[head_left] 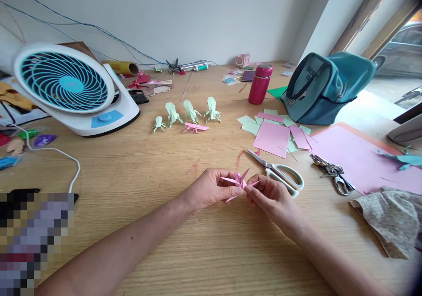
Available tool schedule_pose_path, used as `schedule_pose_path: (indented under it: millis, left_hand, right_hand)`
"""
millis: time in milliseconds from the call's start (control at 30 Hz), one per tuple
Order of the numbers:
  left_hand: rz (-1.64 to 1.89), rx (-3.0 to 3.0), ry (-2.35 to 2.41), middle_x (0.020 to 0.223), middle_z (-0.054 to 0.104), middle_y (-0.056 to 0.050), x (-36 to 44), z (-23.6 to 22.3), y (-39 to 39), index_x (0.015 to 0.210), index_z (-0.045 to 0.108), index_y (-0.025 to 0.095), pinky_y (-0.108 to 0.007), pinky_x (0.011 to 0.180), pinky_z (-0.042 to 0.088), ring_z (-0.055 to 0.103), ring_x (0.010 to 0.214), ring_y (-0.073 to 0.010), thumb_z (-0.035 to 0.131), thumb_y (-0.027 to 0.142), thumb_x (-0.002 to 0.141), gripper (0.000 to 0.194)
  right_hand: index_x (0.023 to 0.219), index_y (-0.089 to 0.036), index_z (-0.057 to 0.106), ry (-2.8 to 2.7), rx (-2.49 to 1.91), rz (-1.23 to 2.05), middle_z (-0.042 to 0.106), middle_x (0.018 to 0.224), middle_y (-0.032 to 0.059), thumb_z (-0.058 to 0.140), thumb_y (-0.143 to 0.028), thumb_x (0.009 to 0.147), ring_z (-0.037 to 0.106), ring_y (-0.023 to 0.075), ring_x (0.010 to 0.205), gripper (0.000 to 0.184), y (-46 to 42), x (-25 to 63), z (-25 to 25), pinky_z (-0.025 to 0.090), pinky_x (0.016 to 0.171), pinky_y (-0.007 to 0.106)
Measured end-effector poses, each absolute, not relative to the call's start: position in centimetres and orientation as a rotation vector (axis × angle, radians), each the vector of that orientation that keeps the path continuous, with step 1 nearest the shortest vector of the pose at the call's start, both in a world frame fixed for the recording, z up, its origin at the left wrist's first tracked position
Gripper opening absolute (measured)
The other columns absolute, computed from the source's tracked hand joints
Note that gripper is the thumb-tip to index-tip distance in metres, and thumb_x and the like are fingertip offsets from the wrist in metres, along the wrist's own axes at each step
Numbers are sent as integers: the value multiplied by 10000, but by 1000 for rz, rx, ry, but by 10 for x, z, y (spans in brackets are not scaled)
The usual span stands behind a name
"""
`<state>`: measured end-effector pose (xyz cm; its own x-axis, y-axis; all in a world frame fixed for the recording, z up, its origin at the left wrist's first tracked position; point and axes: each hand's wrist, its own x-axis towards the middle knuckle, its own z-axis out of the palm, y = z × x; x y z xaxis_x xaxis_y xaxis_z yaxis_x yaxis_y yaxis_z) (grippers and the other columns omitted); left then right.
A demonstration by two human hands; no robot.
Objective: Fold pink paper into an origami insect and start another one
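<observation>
A small pink folded paper figure [240, 182] with thin pointed limbs is held just above the wooden table [211, 243]. My left hand [211, 190] pinches its left side with the fingertips. My right hand [268, 196] pinches its right side, fingers curled close together. White-handled scissors [280, 173] lie right behind my right hand. Farther back stand several pale green folded paper figures [191, 112] in a row, with one pink figure [196, 128] lying flat in front of them.
A white and teal desk fan [70, 85] stands at the back left, its cable trailing forward. Pink and green paper sheets [273, 135], a red bottle [260, 84], a teal bag [326, 87], keys [331, 171] and a cloth [392, 219] fill the right side.
</observation>
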<state>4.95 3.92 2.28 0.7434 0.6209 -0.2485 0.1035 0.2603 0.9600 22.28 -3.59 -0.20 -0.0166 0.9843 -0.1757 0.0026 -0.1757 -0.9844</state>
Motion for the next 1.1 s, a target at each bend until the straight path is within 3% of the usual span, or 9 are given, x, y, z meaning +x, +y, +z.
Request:
schedule_pose_path:
  millis: [133, 267, 533, 667, 933, 1100]
  left_hand:
    - [437, 1384, 721, 788, 668, -2, 51, 24, 37, 833, 701, 139, -193, 678, 420, 584, 729, -98, 726, 194, 759, 96]
    - [470, 1416, 737, 793, 683, -3, 51, 23, 34, 810, 691, 139, -195, 725, 435, 618, 761, -107, 719, 195, 768, 76]
    - [535, 1384, 745, 811, 695, -5, 53, 21, 31, 843, 713, 146, -192, 701, 439, 609, 746, -104, 759, 256, 756, 147]
    - [564, 1311, 827, 798, 699, -18, 55, 16, 30, 851, 719, 141, -194, 591, 426, 591, 693, -112, 779, 323, 728, 228]
    - [643, 1484, 909, 776, 702, -29, 54, 17, 29, 772, 709, 124, -203, 643, 445, 622, 718, -122, 720, 288, 772, 164]
    - [649, 1733, 930, 746, 679, -32, 55, 12, 26, 752, 695, 124, -197, 607, 442, 601, 684, -121, 674, 236, 788, 119]
  right_hand:
    - [803, -181, 590, -1171, -1351, 1334, 553, 629, -22, 693, -471, 824, 429, 114, 564, 309, -36, 222, -5, 298, 514, 252]
    - [811, -184, 586, -1206, -1336, 1323, 533, 628, -29, 694, -439, 834, 407, 112, 564, 278, -36, 222, -8, 278, 512, 252]
    - [765, -192, 562, -1134, -1269, 1286, 512, 633, -28, 727, -447, 801, 400, 115, 573, 305, -37, 218, -3, 296, 501, 240]
    - [764, -202, 558, -1120, -1202, 1281, 513, 655, -29, 729, -415, 813, 406, 113, 585, 278, -38, 216, -4, 322, 512, 234]
    - [926, -225, 622, -1176, -1170, 1173, 629, 884, 27, 680, -399, 875, 588, 174, 828, 191, -37, 220, -6, 483, 753, 295]
    - [922, -220, 636, -1164, -1186, 1127, 645, 891, 36, 717, -373, 850, 602, 183, 828, 187, -39, 219, -8, 485, 733, 298]
